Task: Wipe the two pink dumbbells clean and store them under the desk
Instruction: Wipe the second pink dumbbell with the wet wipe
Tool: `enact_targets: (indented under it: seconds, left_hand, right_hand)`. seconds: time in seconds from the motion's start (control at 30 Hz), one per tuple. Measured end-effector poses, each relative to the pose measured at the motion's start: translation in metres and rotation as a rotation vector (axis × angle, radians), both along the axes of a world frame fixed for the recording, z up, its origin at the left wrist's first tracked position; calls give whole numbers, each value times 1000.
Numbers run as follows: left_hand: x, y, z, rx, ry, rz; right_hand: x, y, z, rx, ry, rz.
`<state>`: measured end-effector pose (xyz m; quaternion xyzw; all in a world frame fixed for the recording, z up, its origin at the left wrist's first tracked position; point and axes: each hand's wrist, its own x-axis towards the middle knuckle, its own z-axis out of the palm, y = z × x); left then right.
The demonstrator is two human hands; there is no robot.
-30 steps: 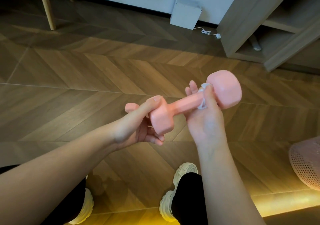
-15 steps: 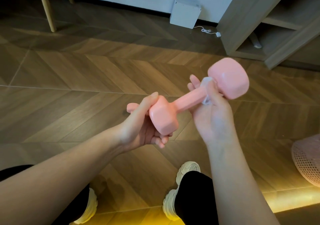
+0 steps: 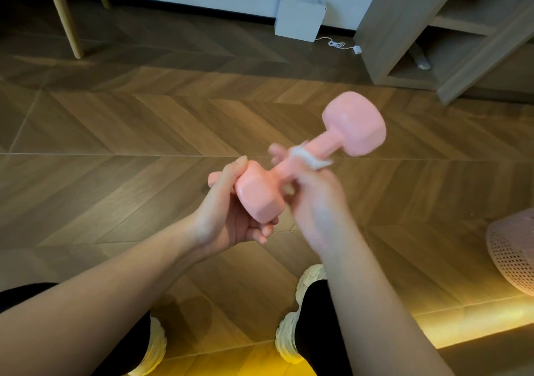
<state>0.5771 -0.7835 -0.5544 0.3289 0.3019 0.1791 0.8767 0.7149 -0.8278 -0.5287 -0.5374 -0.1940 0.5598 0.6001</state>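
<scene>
While my left grip (image 3: 228,211) clasps the near head of the pink dumbbell (image 3: 325,143) above the floor (image 3: 130,133), its long axis slants away rightward, and my right grip (image 3: 315,202) pinches a wipe (image 3: 306,157) round its handle.

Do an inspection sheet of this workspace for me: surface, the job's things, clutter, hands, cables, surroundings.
Surface: wooden floor, herringbone boards.
Job's things: one pink dumbbell held up; wipe round its handle; second dumbbell not seen.
Clutter: mesh basket at right edge.
Hands: left hand grips the near head; right hand, blurred, holds the wipe.
Cables: white cable on floor beside white box.
Surroundings: desk upper right; chair legs upper left.
</scene>
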Motion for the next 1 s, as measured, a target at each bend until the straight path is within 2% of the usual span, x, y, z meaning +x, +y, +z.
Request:
enact_targets:
  seconds: [0.07, 0.13, 0.23, 0.37, 0.47, 0.63, 0.77, 0.9, 1.0]
  left_hand:
    - [1, 1, 0, -5, -31, 19]
    - [2, 2, 2, -6, -47, 23]
    - [3, 1, 2, -6, -24, 50]
    - [3, 3, -1, 22, 9, 70]
    - [3, 4, -1, 41, 23, 78]
    - [2, 7, 2, 83, 52, 70]
    - [5, 3, 3, 115, 58, 56]
    - [3, 6, 3, 94, 28, 73]
    - [-2, 7, 2, 65, 0, 67]
  right_hand:
    - [-14, -4, -1, -55, -86, 149]
    - [-7, 1, 6, -19, -107, 82]
    - [20, 6, 16, 109, -1, -36]
    - [30, -2, 17, 204, 109, 85]
    - [31, 1, 15, 206, 172, 85]
    - [25, 10, 6, 92, -33, -28]
    - [7, 12, -5, 11, -356, -1]
    - [-8, 5, -19, -20, -326, 227]
    - [-2, 7, -19, 32, -295, 199]
